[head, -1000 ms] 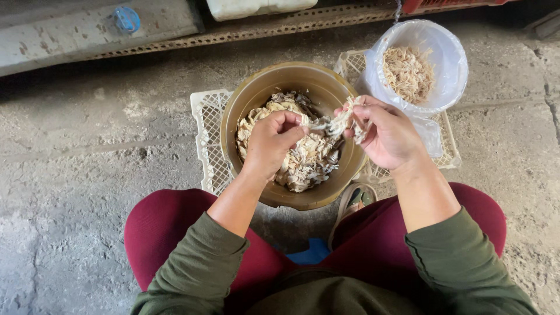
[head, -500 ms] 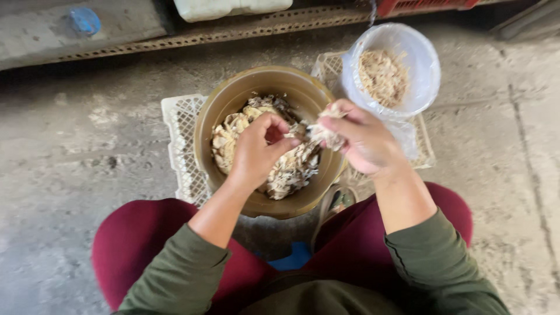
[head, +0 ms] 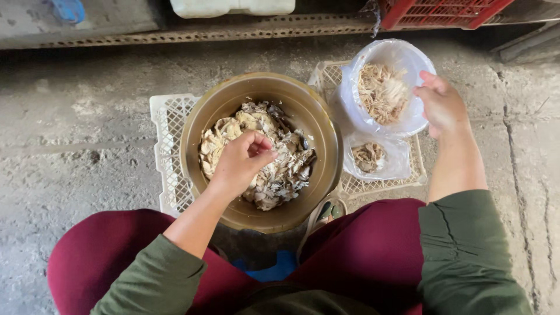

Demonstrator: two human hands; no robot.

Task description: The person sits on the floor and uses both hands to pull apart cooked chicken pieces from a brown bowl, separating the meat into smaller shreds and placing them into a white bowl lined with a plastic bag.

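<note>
A round brown basin (head: 205, 116) holds a heap of pale grey-beige mushroom pieces (head: 274, 175). My left hand (head: 240, 162) is inside it, fingertips pinched on a piece at the top of the heap. To the right, my right hand (head: 441, 105) hovers at the right rim of a white bowl lined with a clear plastic bag (head: 402, 55), fingers loosely bent with nothing seen in them. That bowl holds thin pale shreds (head: 380, 92). Both sleeves are green.
Basin and bowl rest on white plastic lattice crates (head: 166, 137) set on a rough concrete floor. A small clear bag with a few scraps (head: 373, 156) lies below the bowl. A red crate (head: 443, 11) and a white container (head: 233, 7) stand at the back. My maroon-clad knees frame the basin.
My right hand left the basin, where both hands were pulling a piece apart, and moved right to the lined bowl. The left hand stayed in the basin. The view shifted slightly.
</note>
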